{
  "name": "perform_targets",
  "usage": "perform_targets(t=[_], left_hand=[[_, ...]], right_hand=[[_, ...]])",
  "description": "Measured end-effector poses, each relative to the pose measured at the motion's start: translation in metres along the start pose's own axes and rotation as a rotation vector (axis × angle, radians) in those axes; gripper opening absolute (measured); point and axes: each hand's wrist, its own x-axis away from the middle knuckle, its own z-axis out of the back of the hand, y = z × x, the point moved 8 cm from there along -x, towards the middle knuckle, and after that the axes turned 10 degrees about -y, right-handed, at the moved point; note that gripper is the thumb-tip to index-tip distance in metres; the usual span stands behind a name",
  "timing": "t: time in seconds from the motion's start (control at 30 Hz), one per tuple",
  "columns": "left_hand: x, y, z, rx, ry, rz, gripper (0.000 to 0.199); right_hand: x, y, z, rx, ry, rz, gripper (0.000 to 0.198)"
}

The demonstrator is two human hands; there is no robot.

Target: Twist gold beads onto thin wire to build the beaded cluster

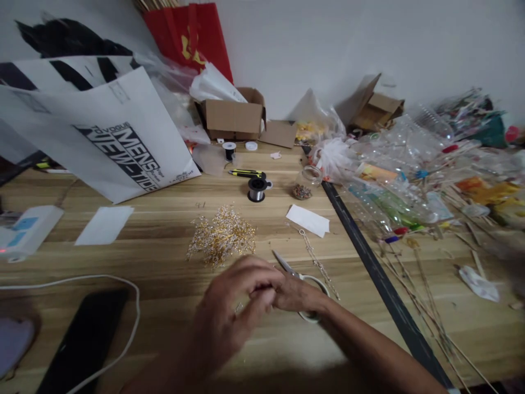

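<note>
My left hand (232,309) is closed, its fingers curled and its thumb pressed in against my right hand (293,290). The fingertips of both meet low over the table. My right fingers are bent inward and mostly covered by the left; whatever lies between them is hidden. A small clear beaded bit (238,308) shows beside my left palm. Just beyond the hands sits a tangled heap of gold and clear beaded wire stems (223,235). Scissors (287,264) with white handles lie partly under my right wrist, and a beaded strand (318,262) rests to their right.
Behind the heap stand a wire spool (256,190), a yellow-black cutter (246,173) and a jar of beads (305,186). A phone-like black slab (84,339) and white cable (137,306) lie at left. Plastic bottles (381,202) and sticks crowd the right, past a dark strip (369,257).
</note>
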Motion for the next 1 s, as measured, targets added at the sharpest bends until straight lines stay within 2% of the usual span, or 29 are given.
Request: perform_targets(t=[0.07, 0.13, 0.23, 0.3, 0.57, 0.73, 0.87, 1.0], left_hand=[[-0.022, -0.008, 0.021, -0.126, 0.075, -0.040, 0.023], [-0.032, -0.024, 0.030, -0.238, 0.090, -0.002, 0.017], [-0.035, -0.048, 0.019, -0.314, -0.039, 0.049, 0.021], [-0.034, -0.057, 0.011, -0.314, -0.074, 0.060, 0.023], [-0.037, -0.065, 0.003, -0.096, -0.096, 0.090, 0.024], [-0.039, -0.073, 0.005, -0.094, -0.057, 0.101, 0.022], [-0.040, -0.070, 0.006, -0.231, -0.037, 0.090, 0.021], [-0.045, -0.065, 0.008, -0.349, -0.016, 0.087, 0.021]], right_hand=[[-0.001, 0.006, 0.003, -0.082, 0.028, -0.009, 0.011], [-0.003, 0.015, 0.007, -0.173, 0.086, -0.035, 0.013], [-0.005, 0.021, 0.013, -0.239, 0.170, -0.032, 0.022], [-0.005, 0.022, 0.015, -0.267, 0.210, -0.017, 0.027], [-0.004, 0.021, 0.017, -0.287, 0.270, 0.014, 0.029], [-0.004, 0.022, 0.020, -0.140, 0.330, 0.002, 0.019], [-0.001, 0.015, 0.026, 0.131, 0.428, 0.006, 0.007], [0.001, 0.011, 0.024, 0.253, 0.463, 0.028, 0.009]])
